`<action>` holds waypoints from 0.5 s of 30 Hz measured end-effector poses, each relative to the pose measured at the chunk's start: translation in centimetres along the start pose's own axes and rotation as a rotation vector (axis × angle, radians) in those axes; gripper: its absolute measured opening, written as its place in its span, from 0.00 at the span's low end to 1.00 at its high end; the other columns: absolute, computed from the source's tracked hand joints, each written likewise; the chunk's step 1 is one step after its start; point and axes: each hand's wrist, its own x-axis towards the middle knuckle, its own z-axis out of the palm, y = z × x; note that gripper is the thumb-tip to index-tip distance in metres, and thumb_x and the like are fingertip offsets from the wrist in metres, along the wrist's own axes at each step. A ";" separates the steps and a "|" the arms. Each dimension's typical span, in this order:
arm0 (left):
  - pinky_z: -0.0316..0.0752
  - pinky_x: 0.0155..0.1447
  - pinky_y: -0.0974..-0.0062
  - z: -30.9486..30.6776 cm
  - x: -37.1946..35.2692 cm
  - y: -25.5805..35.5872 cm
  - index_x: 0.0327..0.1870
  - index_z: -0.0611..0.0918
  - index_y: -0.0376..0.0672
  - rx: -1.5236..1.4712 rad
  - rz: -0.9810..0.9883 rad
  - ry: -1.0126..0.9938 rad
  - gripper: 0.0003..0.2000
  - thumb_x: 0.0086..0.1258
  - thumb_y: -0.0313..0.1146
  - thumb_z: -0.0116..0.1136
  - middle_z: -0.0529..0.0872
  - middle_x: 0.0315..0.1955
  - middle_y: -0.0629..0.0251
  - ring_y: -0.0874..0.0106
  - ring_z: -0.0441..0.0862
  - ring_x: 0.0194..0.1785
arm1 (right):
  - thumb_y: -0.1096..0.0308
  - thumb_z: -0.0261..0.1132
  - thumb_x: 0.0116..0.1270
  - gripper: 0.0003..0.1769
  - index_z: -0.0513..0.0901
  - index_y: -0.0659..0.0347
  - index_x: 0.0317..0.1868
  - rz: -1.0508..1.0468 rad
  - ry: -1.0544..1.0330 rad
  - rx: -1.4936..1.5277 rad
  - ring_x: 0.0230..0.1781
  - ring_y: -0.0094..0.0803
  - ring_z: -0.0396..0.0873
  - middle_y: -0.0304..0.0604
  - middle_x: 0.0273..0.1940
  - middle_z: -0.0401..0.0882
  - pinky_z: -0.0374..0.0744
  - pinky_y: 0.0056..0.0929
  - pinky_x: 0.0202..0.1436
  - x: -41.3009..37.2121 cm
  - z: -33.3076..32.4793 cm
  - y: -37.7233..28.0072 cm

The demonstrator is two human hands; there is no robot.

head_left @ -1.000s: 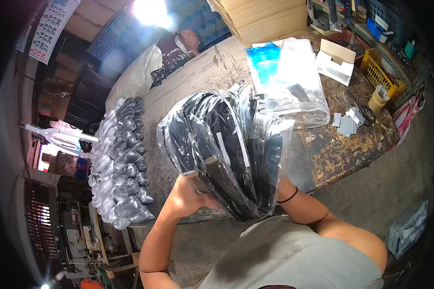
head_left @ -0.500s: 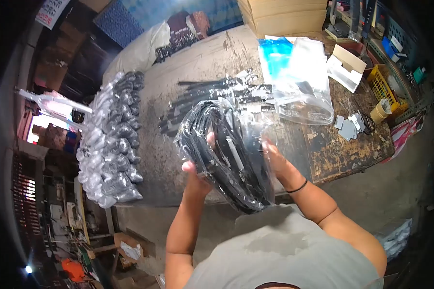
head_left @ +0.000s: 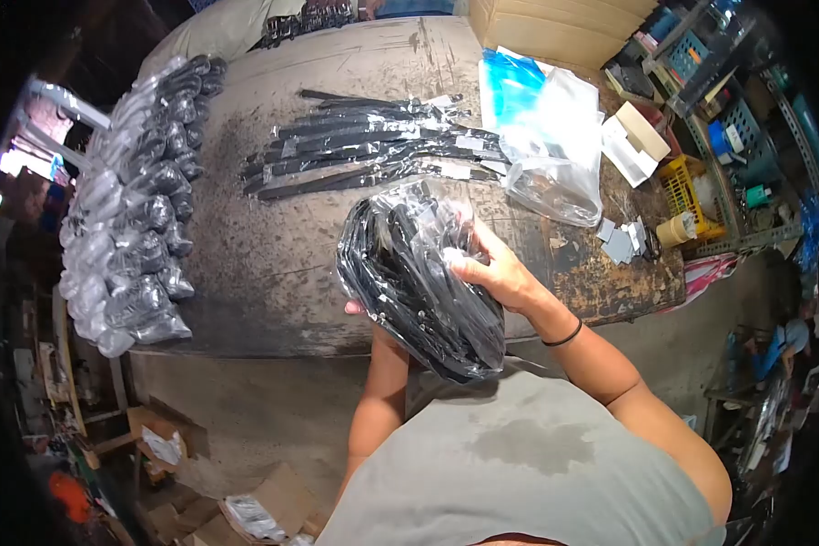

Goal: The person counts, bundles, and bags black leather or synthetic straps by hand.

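A clear plastic bag of coiled black strips (head_left: 419,282) is held up in front of my chest, above the table's front edge. My right hand (head_left: 491,268) grips its upper right side, thumb pressed on the plastic. My left hand (head_left: 364,314) holds the bag from below at the left; most of its fingers are hidden behind the bag. Beyond the bag, several black strips with white labels (head_left: 373,141) lie side by side on the table (head_left: 246,273).
Filled clear bags (head_left: 146,218) are piled along the table's left side. At the right are blue and clear plastic bags (head_left: 555,136), an open white box (head_left: 634,146), grey cards (head_left: 621,244), a yellow basket (head_left: 692,196) and a tape roll (head_left: 675,229). A cardboard box (head_left: 555,32) stands behind.
The bag has been turned, and my right hand has moved from its right edge onto its upper front. My view has shifted, showing more of the strips on the table.
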 end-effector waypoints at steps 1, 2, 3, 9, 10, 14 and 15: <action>0.70 0.64 0.60 -0.3 -0.1 0.0 0.67 0.63 0.41 -0.024 0.023 0.017 0.56 0.39 0.75 0.58 0.70 0.61 0.59 0.62 0.71 0.60 | 0.52 0.69 0.59 0.51 0.50 0.65 0.72 -0.057 0.060 -0.001 0.70 0.40 0.55 0.55 0.70 0.52 0.55 0.35 0.71 0.1 0.2 0.1; 0.70 0.64 0.60 -0.5 -0.1 0.1 0.67 0.63 0.41 -0.047 0.043 0.034 0.56 0.39 0.75 0.58 0.71 0.61 0.59 0.62 0.72 0.60 | 0.51 0.69 0.59 0.53 0.47 0.66 0.73 -0.030 0.041 0.026 0.71 0.41 0.53 0.55 0.71 0.51 0.54 0.36 0.72 0.1 0.3 0.1; 0.70 0.64 0.60 -0.7 -0.2 0.2 0.67 0.63 0.41 -0.063 0.063 0.047 0.56 0.39 0.75 0.58 0.71 0.61 0.59 0.62 0.72 0.59 | 0.50 0.68 0.59 0.54 0.44 0.67 0.73 -0.001 0.023 0.054 0.72 0.41 0.51 0.55 0.72 0.49 0.52 0.36 0.73 0.2 0.3 0.1; 0.71 0.63 0.60 -1.3 -0.5 0.6 0.67 0.64 0.41 -0.096 0.107 0.086 0.55 0.40 0.74 0.59 0.71 0.61 0.59 0.61 0.73 0.58 | 0.36 0.64 0.56 0.59 0.47 0.69 0.72 -0.048 -0.146 0.177 0.70 0.38 0.55 0.53 0.71 0.51 0.56 0.35 0.71 0.5 -0.7 1.4; 0.72 0.62 0.60 -1.1 -0.5 0.7 0.66 0.64 0.40 -0.082 0.118 0.082 0.55 0.40 0.74 0.60 0.72 0.60 0.58 0.62 0.74 0.57 | 0.36 0.64 0.56 0.59 0.47 0.69 0.72 -0.044 -0.149 0.178 0.70 0.38 0.55 0.53 0.71 0.51 0.56 0.35 0.71 0.5 -0.7 1.3; 0.74 0.60 0.61 -0.5 -0.3 0.8 0.64 0.67 0.38 -0.014 0.155 0.058 0.53 0.41 0.71 0.64 0.75 0.57 0.57 0.63 0.75 0.56 | 0.44 0.66 0.59 0.53 0.49 0.69 0.72 0.095 -0.188 0.418 0.67 0.35 0.60 0.51 0.69 0.57 0.60 0.31 0.68 0.6 -0.4 0.2; 0.74 0.60 0.61 -0.6 -0.3 0.9 0.63 0.67 0.38 -0.004 0.147 0.052 0.53 0.41 0.71 0.64 0.75 0.56 0.57 0.63 0.75 0.56 | 0.48 0.66 0.61 0.50 0.50 0.69 0.72 0.177 -0.140 0.404 0.65 0.34 0.62 0.51 0.67 0.59 0.63 0.30 0.67 0.5 -0.3 -0.1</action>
